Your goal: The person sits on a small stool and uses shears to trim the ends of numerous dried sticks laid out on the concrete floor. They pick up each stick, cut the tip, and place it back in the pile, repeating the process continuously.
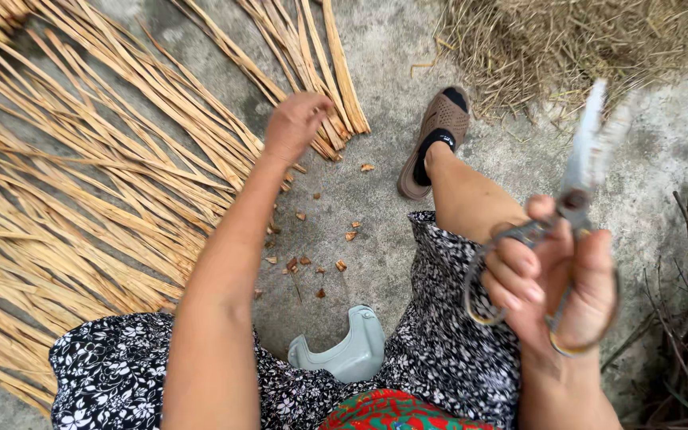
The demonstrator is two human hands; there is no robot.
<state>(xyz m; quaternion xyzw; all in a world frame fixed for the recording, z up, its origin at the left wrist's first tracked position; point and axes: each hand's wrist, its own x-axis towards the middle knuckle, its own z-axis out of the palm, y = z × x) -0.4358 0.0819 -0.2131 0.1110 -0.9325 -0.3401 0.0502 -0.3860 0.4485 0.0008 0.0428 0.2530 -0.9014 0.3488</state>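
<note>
The left hand point(295, 123) reaches down, fingers curled onto the flat, pale-yellow dried reed strips point(105, 183) spread on the concrete ground point(376, 48). The right hand point(555, 283) holds grey metal scissors point(575, 199) raised, fingers clamped through the loops, blades clear of the leg.

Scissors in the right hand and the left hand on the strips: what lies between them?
In the head view, between scissors and left hand on the strips: bare concrete floor, small cut-off bits, the person's sandalled foot.

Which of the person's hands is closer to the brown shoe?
Left. The left hand reaches onto the straw strips, just left of the brown shoe; the right hand holds scissors nearer the camera, farther off.
</note>
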